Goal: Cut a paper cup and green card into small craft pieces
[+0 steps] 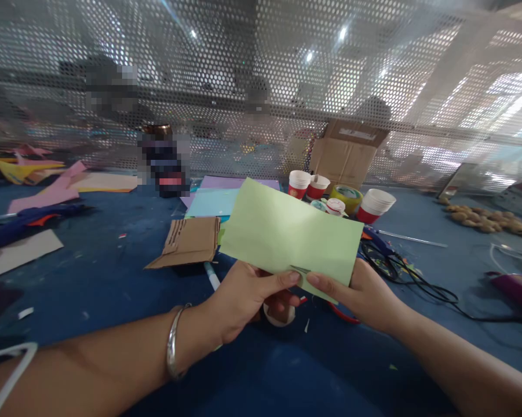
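Observation:
A light green sheet of paper is held up over the table by both my hands. My left hand grips its lower edge, thumb on top and fingers curled beneath. On the right part of that edge, my right hand pinches it with the thumb in front, its other fingers hidden behind. A short dark slit or crease shows between the two thumbs. Under the paper are a small round thing with a pale rim, partly covered by my left fingers, and a red curved piece near my right hand.
Cut cardboard, a marker and blue paper lie beyond my left hand. Paper cups and yellow tape stand behind the sheet. A black cable runs right. Perforated metal walls off the back.

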